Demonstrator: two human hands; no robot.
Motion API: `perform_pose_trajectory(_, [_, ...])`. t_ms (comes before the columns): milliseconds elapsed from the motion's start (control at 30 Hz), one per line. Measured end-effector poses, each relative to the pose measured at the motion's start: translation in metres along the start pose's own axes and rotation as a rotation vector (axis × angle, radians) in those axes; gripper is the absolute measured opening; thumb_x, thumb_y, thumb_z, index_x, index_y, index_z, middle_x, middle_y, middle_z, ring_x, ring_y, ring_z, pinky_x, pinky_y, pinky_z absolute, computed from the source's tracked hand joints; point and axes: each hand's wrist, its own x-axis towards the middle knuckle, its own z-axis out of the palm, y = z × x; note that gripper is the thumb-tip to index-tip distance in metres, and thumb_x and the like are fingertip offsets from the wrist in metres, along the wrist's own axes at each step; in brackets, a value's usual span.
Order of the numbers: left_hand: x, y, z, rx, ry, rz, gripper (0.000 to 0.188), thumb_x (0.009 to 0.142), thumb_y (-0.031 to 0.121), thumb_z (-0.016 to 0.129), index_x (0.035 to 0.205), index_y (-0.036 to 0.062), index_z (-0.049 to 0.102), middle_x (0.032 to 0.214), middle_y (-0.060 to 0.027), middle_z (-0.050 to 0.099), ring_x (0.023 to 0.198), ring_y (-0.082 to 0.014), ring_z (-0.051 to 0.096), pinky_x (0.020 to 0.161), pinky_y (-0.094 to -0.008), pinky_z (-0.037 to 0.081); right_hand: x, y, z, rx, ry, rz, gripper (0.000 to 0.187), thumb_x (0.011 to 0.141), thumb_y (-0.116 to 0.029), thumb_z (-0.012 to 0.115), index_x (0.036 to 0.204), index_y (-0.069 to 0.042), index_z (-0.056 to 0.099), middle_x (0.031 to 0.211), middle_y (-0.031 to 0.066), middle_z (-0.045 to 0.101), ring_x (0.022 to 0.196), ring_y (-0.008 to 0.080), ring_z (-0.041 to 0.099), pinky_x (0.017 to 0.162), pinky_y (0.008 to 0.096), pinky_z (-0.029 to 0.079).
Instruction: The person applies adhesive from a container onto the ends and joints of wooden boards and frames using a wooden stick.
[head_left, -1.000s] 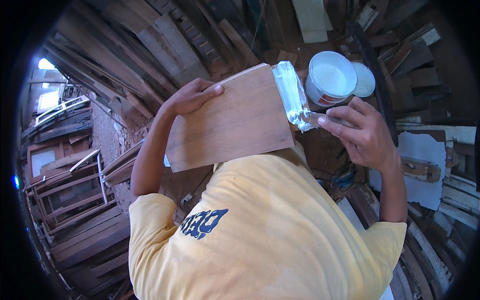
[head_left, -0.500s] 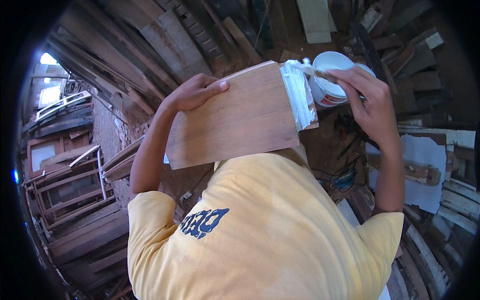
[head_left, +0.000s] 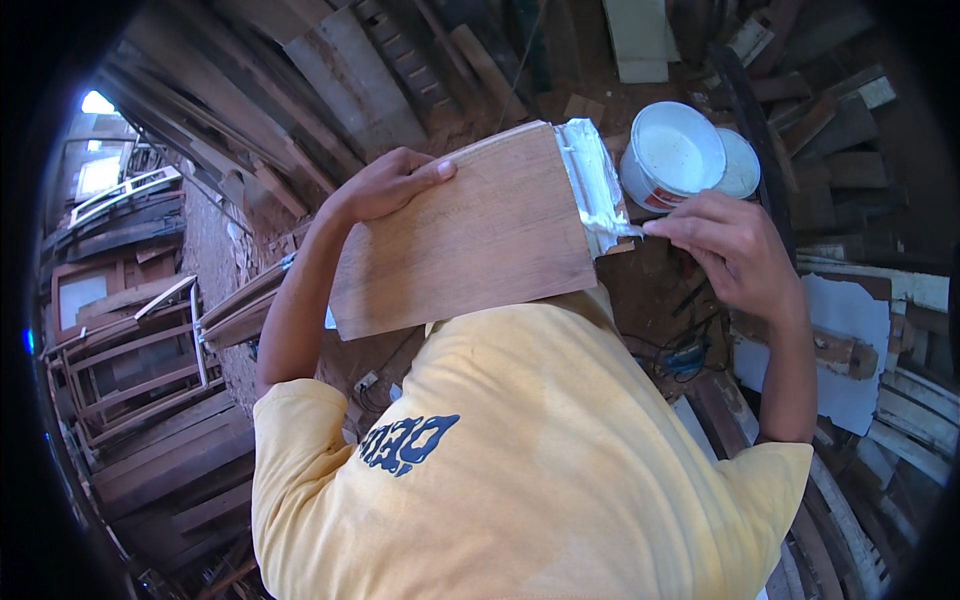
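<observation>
Evidently, from my remote seat behind the head camera, I had the left hand (head_left: 393, 188) closed over the far edge of the wooden board (head_left: 465, 235), thumb lying on the broad face. The other fingers were hidden behind that edge, so I could not tell how far under they reached. I judged that hold was chosen to steady the board while leaving its right end clear, since most of the face stretched rightward and toward the yellow shirt (head_left: 540, 430), away from the thumb. Whether the near edge rested against the cloth, I could not tell.

Just past the board's right end lay a strip thick with white paste (head_left: 600, 180), well apart from the left hand and just beside the fingertips of the right hand (head_left: 735, 250). Those fingertips were pinched together on a thin spreader (head_left: 635, 231), mostly hidden by the fingers, with only its pale tip showing at the strip's near corner. I took the narrow pinch as meant for light, steerable strokes. The open tub (head_left: 638, 180) stood near, beyond the right hand, presumably for easy dipping, with a round pale lid (head_left: 743, 165) partly behind it.
</observation>
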Motion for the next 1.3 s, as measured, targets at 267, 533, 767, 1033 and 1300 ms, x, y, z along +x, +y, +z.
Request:
perform_pose_trajectory(267, [0.002,0.004,-0.002,0.028,-0.027,-0.042,0.086,0.095,0.078,0.052,0.117,-0.0016,0.075,0.097,-0.0154,0.075,0.095,-0.0247,0.069,0.086,-0.0404,0.052,-0.004,0.016,-0.010,0.168,0.049,0.103,0.027,0.092,0.002,0.069,0.117,-0.005,0.077,0.097,0.0115,0.069,0.089,0.0277,0.068,0.082,0.0371,0.054])
perform_pose_trajectory(533, [-0.004,0.010,-0.001,-0.005,-0.017,-0.024,0.083,0.096,0.076,0.053,0.120,-0.0002,0.075,0.097,-0.0143,0.075,0.093,-0.0238,0.069,0.085,-0.0402,0.052,-0.013,0.024,0.020,-0.112,0.143,-0.026,0.039,0.084,0.002,0.072,0.121,-0.011,0.077,0.105,0.0104,0.070,0.088,0.0299,0.063,0.080,0.0397,0.053])
perform_pose_trajectory(767, [0.002,0.007,-0.001,0.018,-0.009,-0.012,0.080,0.097,0.074,0.053,0.114,-0.0021,0.073,0.089,-0.0076,0.071,0.088,-0.0159,0.063,0.081,-0.0365,0.051,0.006,0.015,-0.016,-0.083,0.160,-0.006,0.028,0.088,-0.002,0.072,0.114,-0.007,0.079,0.098,0.0129,0.070,0.089,0.0314,0.066,0.078,0.0425,0.053])
perform_pose_trajectory(1033, [0.005,0.017,-0.006,0.051,-0.026,-0.033,0.082,0.095,0.076,0.054,0.121,0.0009,0.075,0.098,-0.0146,0.076,0.095,-0.0246,0.069,0.086,-0.0406,0.052,0.023,0.032,-0.009,-0.024,-0.017,-0.012,0.038,0.085,0.001,0.071,0.119,-0.014,0.079,0.099,0.0091,0.069,0.091,0.0287,0.063,0.081,0.0391,0.052])
perform_pose_trajectory(1300, [0.007,0.002,-0.006,0.009,-0.023,-0.025,0.086,0.094,0.078,0.054,0.120,-0.0015,0.073,0.093,-0.0091,0.074,0.091,-0.0170,0.065,0.083,-0.0363,0.052,-0.001,0.022,-0.023,0.164,-0.186,0.024,0.035,0.084,-0.003,0.072,0.117,-0.011,0.081,0.100,0.0100,0.070,0.092,0.0265,0.064,0.083,0.0371,0.051])
